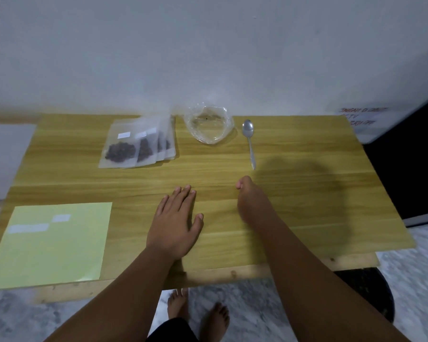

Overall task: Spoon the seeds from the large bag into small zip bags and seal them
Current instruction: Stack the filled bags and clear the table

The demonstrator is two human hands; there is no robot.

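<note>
Several small zip bags (pixel 137 146) holding dark seeds lie overlapped in a fanned row at the back left of the wooden table (pixel 294 188). To their right sits the large clear plastic bag (pixel 208 124), open at the top and nearly empty. A metal spoon (pixel 249 141) lies just right of it, bowl away from me. My left hand (pixel 175 222) rests flat on the table with straight fingers. My right hand (pixel 250 201) sits beside it with fingers curled under, holding nothing, a little short of the spoon's handle.
A pale green sheet (pixel 52 243) with white labels on it lies at the front left corner of the table. A white wall stands right behind the table. A dark panel (pixel 405 164) is at the right, and bare feet show on the marbled floor below.
</note>
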